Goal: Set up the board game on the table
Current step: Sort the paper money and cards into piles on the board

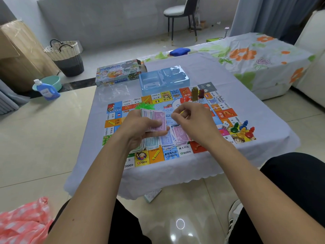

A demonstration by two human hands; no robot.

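Colourful square game board (175, 154) lies flat on the lilac-clothed table (228, 76). Left hand (140, 127) grips a fanned stack of purple paper play money (156, 120) above it. Right hand (191, 118) has its fingers curled together, can't tell what it pinches. More loose banknotes (168, 140) lie on the board underneath, and the clear blue plastic tray (163, 80) sits at the far edge.

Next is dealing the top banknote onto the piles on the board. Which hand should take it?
Probably the right hand: it holds nothing I can make out and hovers beside the banknotes, above the piles. The left hand grips the banknotes, so it is occupied.
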